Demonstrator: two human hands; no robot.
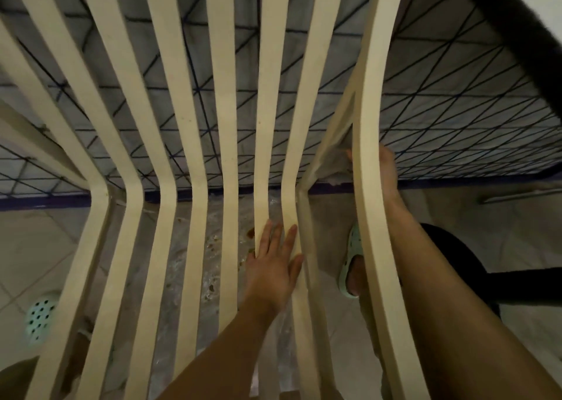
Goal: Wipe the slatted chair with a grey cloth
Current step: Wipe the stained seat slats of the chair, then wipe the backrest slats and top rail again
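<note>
The cream slatted chair (209,126) fills the view, its back rising away from me and its seat slats running toward me. My left hand (273,266) lies flat on two seat slats near the right side, fingers apart and holding nothing. My right hand (386,168) reaches round the outside of the chair's right side rail, which hides part of it. The fingers are closed on a grey cloth (333,164), pressed against the inner side of that rail where the back meets the seat.
A tiled wall (441,101) with dark grout lines stands behind the chair. The stained floor (209,247) shows between the slats. My foot in a mint clog (349,263) is beside the rail; another clog (39,314) lies at left. A dark round object (462,266) sits at right.
</note>
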